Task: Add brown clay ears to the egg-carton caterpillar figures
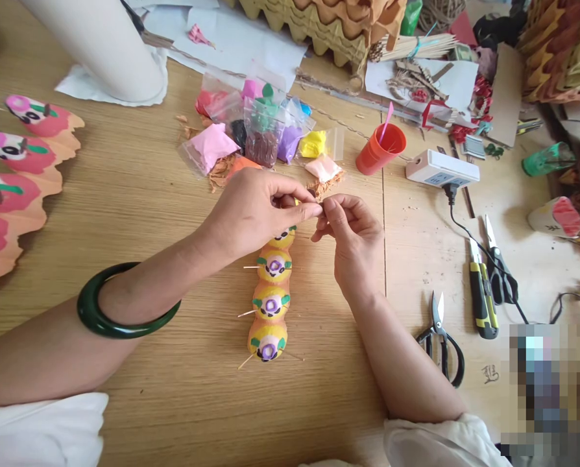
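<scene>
My left hand and my right hand meet fingertip to fingertip above the table. Both are closed in a pinch, and whatever sits between the fingers is too small to make out. Under my left hand stands a row of yellow-painted egg-carton cups, each with purple, white, green and black clay pieces forming a small face. Thin sticks poke out from the sides of the cups. The far end of the row is hidden by my left hand. A dark green bangle circles my left forearm.
Beyond my hands lie bags of coloured clay and an orange cup. Rightward are a power strip, scissors, a utility knife and snips. Pink-painted carton strips stand left; egg trays are stacked behind.
</scene>
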Available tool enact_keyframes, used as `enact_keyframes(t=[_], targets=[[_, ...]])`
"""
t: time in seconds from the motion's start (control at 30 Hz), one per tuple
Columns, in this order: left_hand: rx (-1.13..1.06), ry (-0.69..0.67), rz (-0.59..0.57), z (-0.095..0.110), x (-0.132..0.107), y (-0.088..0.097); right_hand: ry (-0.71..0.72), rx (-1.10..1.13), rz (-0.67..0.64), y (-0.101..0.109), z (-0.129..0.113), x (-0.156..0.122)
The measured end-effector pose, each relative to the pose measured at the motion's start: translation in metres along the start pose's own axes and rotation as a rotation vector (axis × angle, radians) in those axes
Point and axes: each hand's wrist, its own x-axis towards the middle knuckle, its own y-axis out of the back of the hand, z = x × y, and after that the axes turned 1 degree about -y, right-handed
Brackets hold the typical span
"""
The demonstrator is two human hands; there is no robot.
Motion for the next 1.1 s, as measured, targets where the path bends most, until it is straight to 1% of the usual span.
enact_keyframes(t=[0.2, 0.37, 0.53, 0.63, 0.77, 0.9, 1.0, 1.03, 1.1], targets=[[-0.014, 0.032, -0.01, -0.001, 0.002, 0.0, 0.008, -0.018, -0.008, -0.001, -0.005, -0.002], [-0.006, 0.006, -0.025, -0.001, 0.002, 0.002, 0.02, -0.142, -0.032, 0.002, -0.012, -0.001], [0.029, -0.039, -0.012, 0.0, 0.001, 0.002, 0.018, -0.1, -0.031, 0.003, -0.011, 0.0], [0.018, -0.028, -0.009, -0.001, 0.002, 0.0, 0.027, -0.084, -0.023, 0.002, -0.009, -0.001], [-0.013, -0.01, 0.005, -0.002, 0.003, -0.001, -0.017, -0.059, -0.016, 0.001, -0.012, -0.002], [-0.027, -0.031, 0.018, -0.004, 0.005, 0.001, -0.014, -0.135, -0.05, 0.003, -0.016, 0.0], [-0.023, -0.067, 0.028, -0.005, 0.007, 0.002, -0.029, -0.143, -0.02, 0.006, -0.017, 0.001], [-0.007, -0.081, 0.015, -0.006, 0.007, 0.003, -0.047, -0.122, -0.005, 0.007, -0.016, 0.001], [0.052, -0.105, -0.054, -0.007, 0.007, 0.003, -0.096, -0.073, 0.012, 0.009, -0.016, -0.001]])
